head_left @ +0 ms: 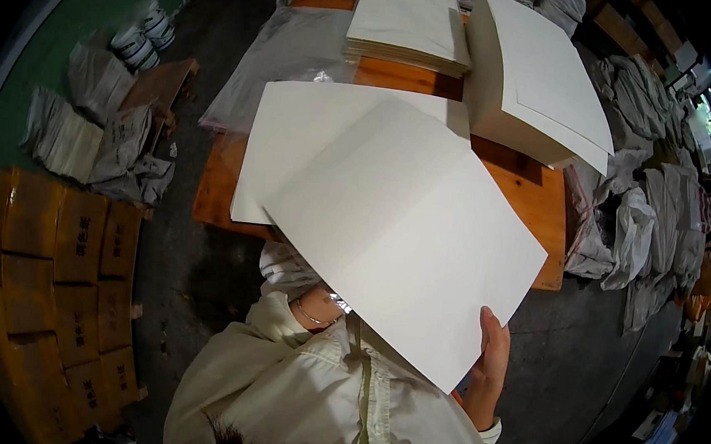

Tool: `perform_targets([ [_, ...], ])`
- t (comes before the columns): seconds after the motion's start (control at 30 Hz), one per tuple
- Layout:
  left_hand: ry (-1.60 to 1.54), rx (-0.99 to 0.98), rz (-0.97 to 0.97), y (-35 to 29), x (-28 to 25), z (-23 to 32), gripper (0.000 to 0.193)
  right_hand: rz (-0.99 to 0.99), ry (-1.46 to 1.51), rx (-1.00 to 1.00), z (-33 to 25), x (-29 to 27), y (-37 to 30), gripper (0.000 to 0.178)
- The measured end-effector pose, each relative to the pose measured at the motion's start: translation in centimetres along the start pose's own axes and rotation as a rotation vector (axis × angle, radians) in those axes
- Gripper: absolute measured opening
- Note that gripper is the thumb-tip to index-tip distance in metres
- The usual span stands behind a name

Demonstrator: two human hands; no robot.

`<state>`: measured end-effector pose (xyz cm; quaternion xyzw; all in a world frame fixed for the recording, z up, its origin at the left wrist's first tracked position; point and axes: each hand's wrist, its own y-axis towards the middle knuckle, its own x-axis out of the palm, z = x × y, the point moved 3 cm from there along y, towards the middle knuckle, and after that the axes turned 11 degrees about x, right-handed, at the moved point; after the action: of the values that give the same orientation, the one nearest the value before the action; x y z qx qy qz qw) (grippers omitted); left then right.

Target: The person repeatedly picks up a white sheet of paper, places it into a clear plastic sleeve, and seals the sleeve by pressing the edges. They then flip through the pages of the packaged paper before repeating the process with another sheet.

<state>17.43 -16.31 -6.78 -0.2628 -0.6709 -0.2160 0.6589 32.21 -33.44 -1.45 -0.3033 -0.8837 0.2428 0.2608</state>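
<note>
Over the near edge of the orange-brown wooden table (529, 190), a white rectangular paper sheet (421, 235) is being pinched by the right hand (493, 350)'s fingers; the left hand is being hidden, its fingers untellable. Creasing is being risked by uneven support.

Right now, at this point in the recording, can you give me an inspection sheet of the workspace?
Surface: orange wooden table, partly covered.
Job's things: large white sheet held up; white sheeting beneath it on the table; low stack and taller stack beyond.
Clutter: clear plastic at the table's far left.
Hands: right hand grips the sheet's near right edge; left hand hidden by the sheet, wrist showing.
Cables: nothing seen.
Surroundings: brown cartons left, grey bags right.
</note>
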Motion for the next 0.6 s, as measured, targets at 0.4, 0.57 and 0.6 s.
perform_targets([
  [0.4,-0.048,-0.086,-0.023,-0.9,-1.0,-1.5,0.049,-0.275,0.119,0.255,0.3,-3.3,-1.0,0.042],
  [0.57,-0.075,-0.049,-0.008,-1.5,-1.4,-0.4,0.05,-0.193,-0.02,0.256,0.0,-4.9,-0.3,0.044],
  [0.6,-0.089,-0.049,-0.003,-1.6,-1.6,-0.3,0.05,-0.197,-0.017,0.266,-0.2,-4.6,-0.3,0.044],
])
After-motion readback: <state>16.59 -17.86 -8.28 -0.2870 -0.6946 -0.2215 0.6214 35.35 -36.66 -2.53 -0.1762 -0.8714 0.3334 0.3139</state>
